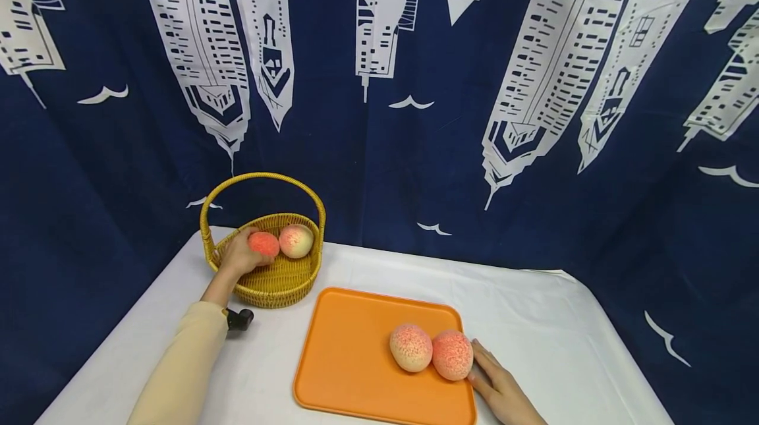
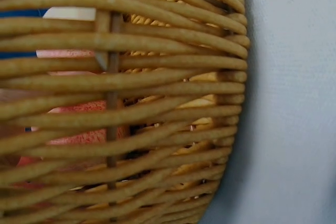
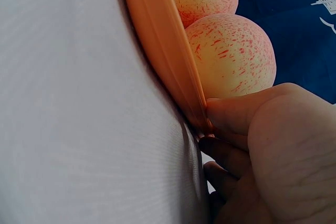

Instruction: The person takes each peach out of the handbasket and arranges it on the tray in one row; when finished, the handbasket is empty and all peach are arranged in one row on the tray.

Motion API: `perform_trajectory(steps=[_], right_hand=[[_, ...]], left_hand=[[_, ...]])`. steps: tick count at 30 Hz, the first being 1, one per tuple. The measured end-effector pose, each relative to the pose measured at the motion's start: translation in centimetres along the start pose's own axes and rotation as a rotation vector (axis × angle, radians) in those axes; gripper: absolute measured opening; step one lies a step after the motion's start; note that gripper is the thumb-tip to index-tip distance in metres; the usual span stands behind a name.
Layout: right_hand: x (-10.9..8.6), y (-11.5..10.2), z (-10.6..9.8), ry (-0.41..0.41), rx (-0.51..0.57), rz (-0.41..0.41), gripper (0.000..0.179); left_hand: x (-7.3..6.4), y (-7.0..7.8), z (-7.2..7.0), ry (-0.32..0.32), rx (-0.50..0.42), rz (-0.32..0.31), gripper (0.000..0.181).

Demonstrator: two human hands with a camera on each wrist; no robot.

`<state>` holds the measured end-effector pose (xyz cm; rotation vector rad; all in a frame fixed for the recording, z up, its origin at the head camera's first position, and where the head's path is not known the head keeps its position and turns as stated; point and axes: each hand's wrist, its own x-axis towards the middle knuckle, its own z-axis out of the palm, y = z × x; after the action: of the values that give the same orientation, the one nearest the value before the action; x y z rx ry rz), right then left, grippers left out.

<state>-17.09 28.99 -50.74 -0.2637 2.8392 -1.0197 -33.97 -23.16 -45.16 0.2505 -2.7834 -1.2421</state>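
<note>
Left hand (image 1: 239,255): inside the golden-brown woven wicker basket (image 1: 273,298), far left, fingers curved about a coral-red round peach (image 1: 263,244); how firmly, I cannot tell. The grip from the left side presumably suits the space, since a cream-and-pink round peach (image 1: 296,241) sits immediately right. The tall arched handle stands upright above.

Right hand (image 1: 504,395): nearly closed, thumb above and fingers below, pinching the right rim of the flat orange rectangular tray (image 1: 350,359), probably to steady it. On the tray's right half, a speckled pale-pink peach (image 1: 411,348) touches a redder speckled peach (image 1: 453,354); the raised rim likely limits rolling.

Materials: tray smooth, apparently plastic, corners rounded; basket ribbed, openly woven; peaches mottled, near-spherical. A white cloth (image 1: 569,339) lies beneath.
</note>
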Motion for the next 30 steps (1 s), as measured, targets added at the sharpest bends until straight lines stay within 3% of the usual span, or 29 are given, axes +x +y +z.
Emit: perform_trajectory(steps=[5, 10, 19, 25, 30], right_hand=[[-0.1, -0.1, 0.0, 0.005, -0.001, -0.003, 0.059], [0.0, -0.2, 0.1, 0.015, -0.009, -0.014, 0.059], [0.0, -0.2, 0.1, 0.013, -0.003, -0.012, 0.06], [-0.1, -0.1, 0.1, 0.016, -0.006, -0.01, 0.061], [-0.1, -0.1, 0.2, 0.038, -0.015, -0.035, 0.058]], left_hand=[[-0.2, 0.1, 0.0, -0.004, 0.004, 0.011, 0.081], [-0.6, 0.3, -0.3, 0.035, 0.001, 0.007, 0.083], [-1.8, 1.1, -0.7, 0.076, -0.086, 0.025, 0.081], [-3.6, 2.8, -0.8, 0.074, -0.083, 0.157, 0.08], [-6.2, 4.8, 0.4, 0.065, -0.1, 0.267, 0.074]])
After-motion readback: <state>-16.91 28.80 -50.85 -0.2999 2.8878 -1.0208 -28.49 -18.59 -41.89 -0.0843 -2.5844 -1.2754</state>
